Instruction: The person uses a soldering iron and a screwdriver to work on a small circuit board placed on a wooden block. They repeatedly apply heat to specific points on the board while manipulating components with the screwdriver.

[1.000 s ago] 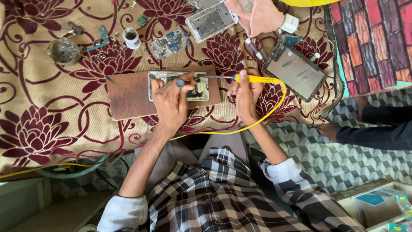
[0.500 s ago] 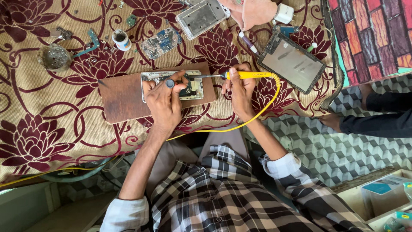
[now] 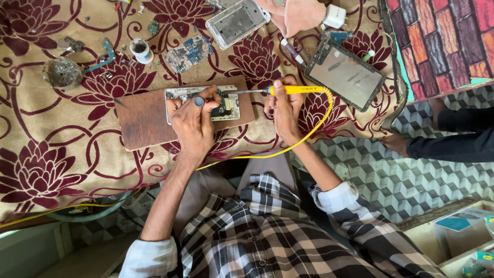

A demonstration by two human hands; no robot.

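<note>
the opened phone [image 3: 206, 100] lies on a wooden board [image 3: 144, 116], at 10 o'clock from the right hand [image 3: 283, 105]. left hand [image 3: 193, 121] fingers pin it with a small tool; right fingers grip the yellow soldering iron [image 3: 296, 89]. it looks light, stiff and fragile: best held by its frame edges.

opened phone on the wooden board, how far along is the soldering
Done: the opened phone lies on the wooden board with its inside bared. In hand: the right hand holds the yellow soldering iron, tip at the phone, while the left hand steadies it. Left: the separate circuit board and screen lie apart, unfitted.
</note>
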